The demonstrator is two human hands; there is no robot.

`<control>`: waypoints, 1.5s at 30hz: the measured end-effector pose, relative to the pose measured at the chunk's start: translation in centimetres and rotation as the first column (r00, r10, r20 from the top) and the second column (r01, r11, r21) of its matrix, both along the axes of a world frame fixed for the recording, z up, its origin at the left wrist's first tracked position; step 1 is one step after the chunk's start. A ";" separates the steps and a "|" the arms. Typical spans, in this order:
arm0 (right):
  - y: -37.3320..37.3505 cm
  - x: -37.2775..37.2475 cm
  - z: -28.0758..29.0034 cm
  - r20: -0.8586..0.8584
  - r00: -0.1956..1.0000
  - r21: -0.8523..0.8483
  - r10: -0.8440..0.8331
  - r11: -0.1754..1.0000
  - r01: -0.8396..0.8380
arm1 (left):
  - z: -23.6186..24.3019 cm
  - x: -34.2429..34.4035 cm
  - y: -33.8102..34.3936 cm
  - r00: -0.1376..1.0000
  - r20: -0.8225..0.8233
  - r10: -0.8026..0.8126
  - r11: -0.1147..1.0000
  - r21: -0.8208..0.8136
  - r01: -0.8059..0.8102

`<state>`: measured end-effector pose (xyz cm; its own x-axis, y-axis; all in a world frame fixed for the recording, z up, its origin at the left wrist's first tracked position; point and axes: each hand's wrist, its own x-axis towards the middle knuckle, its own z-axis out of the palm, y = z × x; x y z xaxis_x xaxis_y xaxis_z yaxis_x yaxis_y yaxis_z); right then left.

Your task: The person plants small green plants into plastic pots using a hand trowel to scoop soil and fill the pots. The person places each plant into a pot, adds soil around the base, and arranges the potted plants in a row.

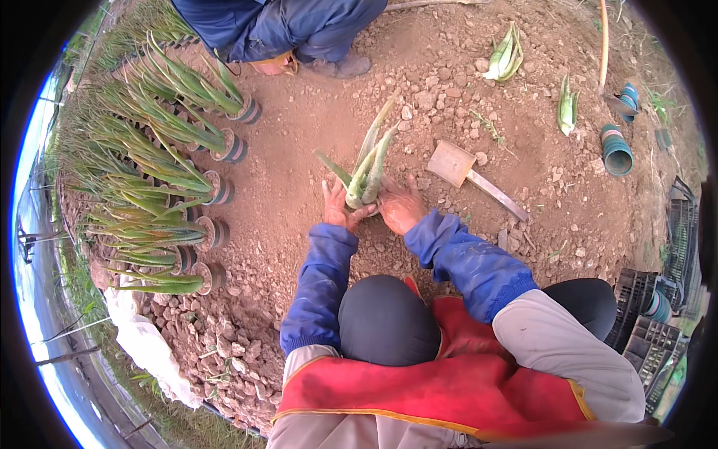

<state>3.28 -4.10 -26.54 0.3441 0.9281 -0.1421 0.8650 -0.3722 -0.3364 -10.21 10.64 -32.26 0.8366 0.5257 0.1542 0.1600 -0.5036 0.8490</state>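
A green aloe plant (365, 176) stands nearly upright in front of me, its long leaves spreading upward. My left hand (342, 207) is closed round the left side of its base, the thumb across the front. From the other side my right hand (402, 206) presses in at the same base with bent fingers. What lies under the base, a pot or bare soil, is hidden by my hands. To the right of my right hand, a small hand hoe with a flat metal blade (451, 163) and a pale handle (497, 196) rests on the soil.
Rows of potted aloes (217, 187) fill the left side. Two loose aloe plants (505, 56) lie at the far right, near stacked green pots (616, 152) and a long-handled tool (603, 45). Black crates (649, 344) stand at right. Another person (299, 34) crouches at the far side.
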 end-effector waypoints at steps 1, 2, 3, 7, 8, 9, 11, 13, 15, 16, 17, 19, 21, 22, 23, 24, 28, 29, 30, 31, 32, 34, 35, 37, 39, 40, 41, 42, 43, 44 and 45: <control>-0.1 -0.4 0.0 0.018 1.000 0.014 -0.003 1.000 0.003 | -0.6 -0.5 -0.2 1.000 -0.007 0.008 1.000 0.028 -0.008; 0.0 0.1 -0.1 0.015 1.000 -0.019 -0.003 1.000 0.003 | -0.3 0.0 -0.2 1.000 -0.008 -0.001 1.000 0.012 0.001; 0.6 1.0 0.8 -0.050 0.998 -0.054 0.028 0.998 -0.031 | 0.1 -0.2 -0.2 1.000 -0.009 -0.007 1.000 0.006 0.007; 1.6 3.5 3.8 -0.265 0.964 0.063 0.035 0.998 -0.019 | 3.7 0.6 0.1 0.997 -0.037 -0.065 0.989 0.129 0.069; 1.9 3.9 3.9 -0.314 0.949 0.036 0.031 0.999 -0.021 | 4.9 1.2 -0.4 0.998 -0.010 -0.068 0.997 0.030 0.068; 2.1 4.2 3.9 -0.362 0.932 0.007 0.024 1.000 -0.023 | 4.4 1.6 -0.8 0.996 0.068 -0.064 0.990 -0.125 0.072; 2.5 4.1 3.0 -0.296 0.950 0.102 0.097 0.992 -0.070 | 3.0 2.0 -1.3 0.985 0.170 -0.020 0.946 -0.317 0.074; 3.3 3.8 2.2 -0.226 0.973 -0.012 0.050 0.998 -0.054 | 1.5 2.3 -1.1 0.973 0.230 0.032 0.921 -0.386 0.061; 3.2 4.3 1.2 -0.209 0.973 0.007 0.102 0.995 -0.103 | 0.3 2.2 -1.5 0.973 0.219 0.076 0.902 -0.430 0.026; 2.9 4.2 0.6 -0.201 0.971 0.016 0.126 0.992 -0.125 | 0.0 2.2 -1.4 0.976 0.204 0.077 0.906 -0.423 0.017; 2.5 3.7 0.2 -0.219 0.972 -0.019 0.080 0.996 -0.086 | -0.1 2.2 -1.2 0.977 0.196 0.079 0.905 -0.424 0.012; 3.5 3.4 -0.4 -0.222 0.975 -0.044 0.000 0.999 -0.010 | 0.1 2.1 -1.3 0.975 0.207 0.076 0.901 -0.434 0.022; 4.0 4.8 -1.9 -0.224 0.969 0.057 0.101 0.994 -0.090 | 0.8 2.0 -1.9 0.961 0.267 0.072 0.853 -0.516 0.079; 3.9 4.3 -0.9 -0.257 0.958 0.145 0.128 0.985 -0.092 | 0.8 1.7 -1.4 0.963 0.265 0.059 0.867 -0.491 0.082; 3.2 4.1 -0.3 -0.290 0.946 0.216 0.147 0.973 -0.085 | 0.9 1.7 -1.6 0.962 0.268 0.042 0.877 -0.472 0.093; 3.0 4.2 0.2 -0.361 0.927 0.191 0.097 0.981 -0.028 | 1.0 1.8 -1.1 0.962 0.274 0.022 0.892 -0.440 0.105; 1.3 4.1 -1.4 -0.046 0.990 0.004 0.131 0.991 -0.131 | 2.2 2.6 -3.2 0.939 0.318 0.134 0.801 -0.592 0.086; 1.4 3.4 -1.3 0.002 0.991 0.007 0.137 0.991 -0.137 | 2.2 2.5 -3.4 0.933 0.323 0.160 0.789 -0.609 0.075; 1.3 2.9 -1.4 0.048 0.989 0.005 0.139 0.990 -0.140 | 1.4 2.2 -3.2 0.932 0.326 0.158 0.813 -0.578 0.064; 1.2 2.4 -1.4 0.094 0.986 0.005 0.141 0.990 -0.142 | 0.7 2.1 -2.9 0.933 0.318 0.167 0.822 -0.568 0.046; 1.3 1.9 -0.9 0.145 0.976 -0.027 0.165 0.986 -0.163 | 0.0 1.9 -2.9 0.937 0.304 0.171 0.831 -0.555 0.028; 1.3 1.4 -1.2 0.117 0.982 -0.045 0.149 0.988 -0.145 | -0.7 1.9 -2.5 0.945 0.281 0.164 0.856 -0.517 0.006; 1.5 1.4 -0.8 0.109 0.984 -0.047 0.140 0.990 -0.136 | -0.3 1.8 -2.7 0.951 0.276 0.143 0.867 -0.498 0.014; 1.2 2.5 0.2 -0.073 0.995 -0.041 0.067 0.997 -0.070 | 0.4 2.2 -3.0 0.951 0.288 0.111 0.872 -0.488 0.045; 0.5 2.9 1.5 -0.204 0.977 0.101 0.063 0.994 -0.043 | 1.3 1.7 -2.8 0.953 0.276 0.122 0.935 -0.354 -0.018; 0.0 3.5 3.1 -0.312 0.950 -0.031 0.015 0.999 -0.026 | 1.2 0.9 -2.6 0.955 0.252 0.153 0.973 -0.207 -0.102; -1.3 3.4 2.3 -0.287 0.958 0.112 0.005 0.993 0.028 | 0.3 0.4 -2.9 0.943 0.266 0.199 0.965 -0.224 -0.140; -2.7 3.4 1.1 -0.264 0.965 0.263 -0.004 0.962 0.076 | -0.6 -0.2 -2.9 0.928 0.281 0.243 0.956 -0.234 -0.180; -4.4 3.4 0.1 -0.243 0.970 0.409 -0.016 0.905 0.117 | -1.5 -1.1 -3.4 0.911 0.290 0.291 0.942 -0.251 -0.221; -5.3 3.1 0.0 -0.318 0.948 0.316 -0.019 0.940 0.125 | -3.9 -2.6 -3.2 0.890 0.232 0.393 0.899 -0.299 -0.319; -7.1 3.4 0.0 -0.379 0.923 0.210 -0.060 0.966 0.149 | -2.4 -2.5 -3.7 0.869 0.172 0.465 0.852 -0.355 -0.385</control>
<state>6.65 -11.24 -26.53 0.4060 0.9116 -0.0639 0.6242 -0.3277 -0.7092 -12.73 6.94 -34.62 0.4761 0.8738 0.0991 0.0681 -0.1490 0.9865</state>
